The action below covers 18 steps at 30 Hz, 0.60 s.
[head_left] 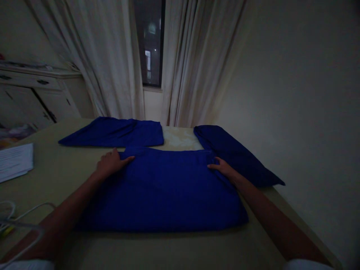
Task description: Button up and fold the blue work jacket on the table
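Deep blue fabric is covering the near middle of the table [174, 249], where a broad folded cloth [168, 191] is lying flat with its long edges running left to right. The left hand [110, 163] is holding its far left corner, the thumb pressing on top and the fingers tucking around the edge. The right hand [224, 168] is pinching the far right corner the same way, thumb and forefinger narrow, the other fingers mostly hidden. A second cloth [120, 133] is resting at the far left, and a third cloth [233, 155] is slanting along the right, just beside the held one. Papers [16, 161] and a white cord [32, 207] are lying on the left. The fabric is looking light, soft and hard to damage, though probably prone to sagging and creasing; both far corners, caught through every layer, are seeming the best places to grip.
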Each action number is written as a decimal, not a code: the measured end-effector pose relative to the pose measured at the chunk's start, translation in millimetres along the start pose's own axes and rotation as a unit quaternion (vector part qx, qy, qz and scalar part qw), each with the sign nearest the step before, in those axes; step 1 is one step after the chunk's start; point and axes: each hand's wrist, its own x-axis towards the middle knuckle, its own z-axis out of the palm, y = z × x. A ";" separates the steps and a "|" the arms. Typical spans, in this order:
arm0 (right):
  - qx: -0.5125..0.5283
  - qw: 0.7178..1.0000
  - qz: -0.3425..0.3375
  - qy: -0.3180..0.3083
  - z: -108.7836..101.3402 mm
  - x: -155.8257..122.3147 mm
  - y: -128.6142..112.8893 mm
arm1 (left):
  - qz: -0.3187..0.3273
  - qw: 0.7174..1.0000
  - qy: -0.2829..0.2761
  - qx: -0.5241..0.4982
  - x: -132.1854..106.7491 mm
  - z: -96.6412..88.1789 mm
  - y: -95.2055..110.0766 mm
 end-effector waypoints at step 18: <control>-0.233 0.929 -0.252 0.139 -48.8 21.3 -113.6 | 0.169 0.938 0.113 -0.281 15.9 -82.2 77.9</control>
